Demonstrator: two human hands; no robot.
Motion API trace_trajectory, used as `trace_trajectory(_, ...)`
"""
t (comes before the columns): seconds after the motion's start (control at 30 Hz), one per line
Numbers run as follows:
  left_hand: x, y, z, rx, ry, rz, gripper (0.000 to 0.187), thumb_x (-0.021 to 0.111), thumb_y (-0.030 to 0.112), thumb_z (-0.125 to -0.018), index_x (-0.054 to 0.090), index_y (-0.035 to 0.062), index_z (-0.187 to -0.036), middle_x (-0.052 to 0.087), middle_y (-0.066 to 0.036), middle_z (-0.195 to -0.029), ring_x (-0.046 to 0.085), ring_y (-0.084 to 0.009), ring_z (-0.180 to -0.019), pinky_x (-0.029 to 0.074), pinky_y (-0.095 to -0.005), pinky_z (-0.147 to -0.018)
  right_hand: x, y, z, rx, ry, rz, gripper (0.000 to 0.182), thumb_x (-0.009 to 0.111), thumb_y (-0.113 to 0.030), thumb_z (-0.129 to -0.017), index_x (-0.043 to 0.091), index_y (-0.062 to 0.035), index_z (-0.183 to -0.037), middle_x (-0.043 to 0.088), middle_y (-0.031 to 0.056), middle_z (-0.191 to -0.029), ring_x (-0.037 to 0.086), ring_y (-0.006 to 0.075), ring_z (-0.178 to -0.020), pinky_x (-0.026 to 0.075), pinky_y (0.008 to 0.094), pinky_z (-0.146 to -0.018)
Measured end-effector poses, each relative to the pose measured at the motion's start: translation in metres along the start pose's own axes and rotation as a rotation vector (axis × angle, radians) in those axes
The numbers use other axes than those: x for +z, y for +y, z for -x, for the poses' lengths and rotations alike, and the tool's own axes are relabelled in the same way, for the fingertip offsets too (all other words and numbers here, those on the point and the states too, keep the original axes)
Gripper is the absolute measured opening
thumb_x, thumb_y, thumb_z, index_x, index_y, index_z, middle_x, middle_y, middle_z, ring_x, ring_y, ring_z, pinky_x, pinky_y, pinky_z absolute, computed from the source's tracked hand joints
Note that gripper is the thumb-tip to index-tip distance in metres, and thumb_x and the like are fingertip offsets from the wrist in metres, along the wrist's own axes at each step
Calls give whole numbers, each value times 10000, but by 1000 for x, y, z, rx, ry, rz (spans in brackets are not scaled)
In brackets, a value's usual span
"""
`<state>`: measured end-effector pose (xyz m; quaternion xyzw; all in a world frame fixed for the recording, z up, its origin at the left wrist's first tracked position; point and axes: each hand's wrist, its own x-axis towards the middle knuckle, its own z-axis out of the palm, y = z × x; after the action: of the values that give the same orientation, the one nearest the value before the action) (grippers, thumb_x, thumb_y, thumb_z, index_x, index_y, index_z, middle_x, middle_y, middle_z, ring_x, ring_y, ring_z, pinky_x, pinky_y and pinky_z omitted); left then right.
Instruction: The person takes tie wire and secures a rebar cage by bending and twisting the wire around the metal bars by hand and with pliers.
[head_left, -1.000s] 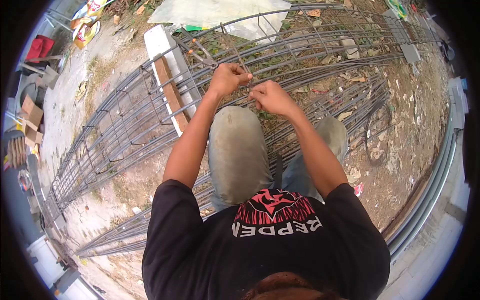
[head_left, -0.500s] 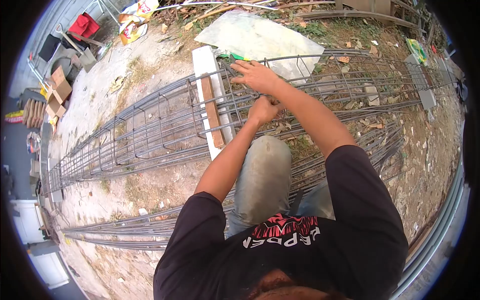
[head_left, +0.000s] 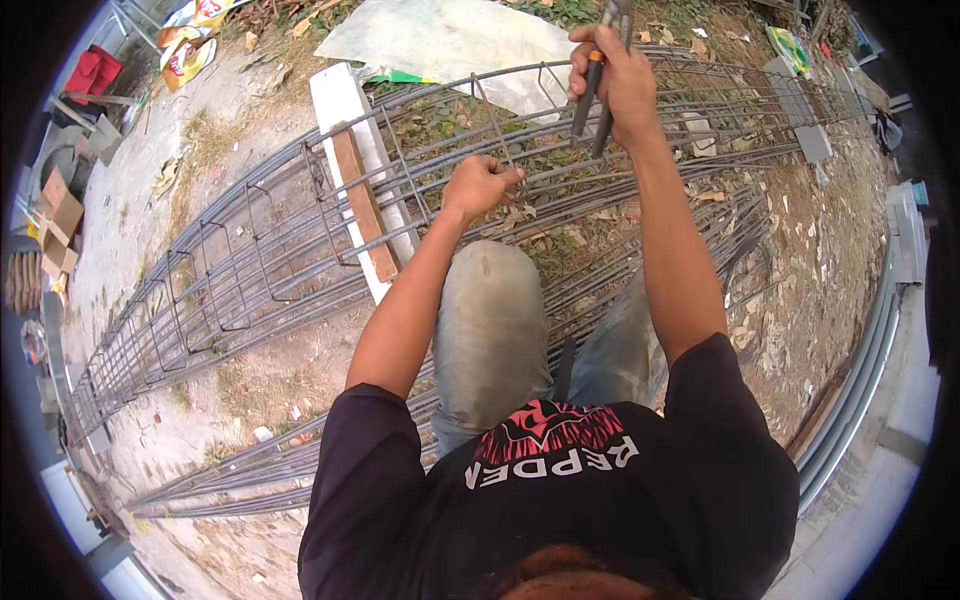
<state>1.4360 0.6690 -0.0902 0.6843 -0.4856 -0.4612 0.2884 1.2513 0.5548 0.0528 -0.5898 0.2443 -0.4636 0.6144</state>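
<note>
A long rebar cage (head_left: 270, 235) lies across the view, resting on a white block (head_left: 345, 100) with a brown wood strip (head_left: 362, 200) on it. At the cage's near bars, just right of the block, my left hand (head_left: 480, 188) is closed with thumb and fingertips together; whatever is in the pinch is too small to make out. My right hand (head_left: 622, 85) is raised over the far side of the cage, wrapped round pliers (head_left: 588, 100) with dark handles and an orange mark. Thin stirrups stand around the long bars between the hands.
Loose rebar (head_left: 250, 470) lies on the ground at the near left, and more bars lie beyond my knee (head_left: 490, 310). A pale plastic sheet (head_left: 430, 40) is behind the cage. Grey blocks (head_left: 812, 140) support its right end. Pipes (head_left: 860, 350) run along the right.
My right hand has left the cage bars, moved right and up, and now shows pliers in its grip. My left hand still pinches at the bars. The view has shifted.
</note>
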Motion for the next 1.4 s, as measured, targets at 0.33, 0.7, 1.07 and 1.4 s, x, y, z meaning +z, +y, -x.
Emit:
trace_trajectory(0.33, 5, 3, -9, -56, 11, 141, 409, 688, 346, -975, 775, -53, -992, 771, -117, -833, 764, -176, -674, 545, -289, -542, -54, 39, 203, 905, -142, 532, 310, 569, -302, -1071, 583, 4, -1116, 590, 22, -741, 630, 137, -592, 551, 333, -510)
trace_trajectory(0.7, 4, 5, -5, -70, -9, 147, 449, 694, 405, -985, 762, -35, -1049, 783, -131, -925, 763, -192, -702, 563, -285, -597, -9, 60, 163, 615, -332, 1247, 267, 514, -20, -903, 581, 83, -1140, 686, 335, -1100, 652, 499, -1096, 521, 556, -947)
trace_trajectory(1.07, 4, 10, -2, -70, 26, 124, 447, 715, 386, -970, 774, -56, -950, 779, -124, -823, 763, -179, -683, 559, -291, -562, 15, 61, 166, 546, -323, 1397, 298, 527, -79, -943, 561, 62, -1204, 700, 305, -1048, 681, 474, -1014, 534, 569, -890)
trace_trajectory(1.4, 1, 5, -5, -69, -16, 85, 472, 707, 421, -974, 777, -45, -999, 782, -123, -888, 769, -190, -727, 566, -291, -586, 5, 42, 137, 917, -410, 712, 472, 806, -136, -792, 530, 37, -1133, 718, 263, -922, 714, 436, -901, 572, 521, -771)
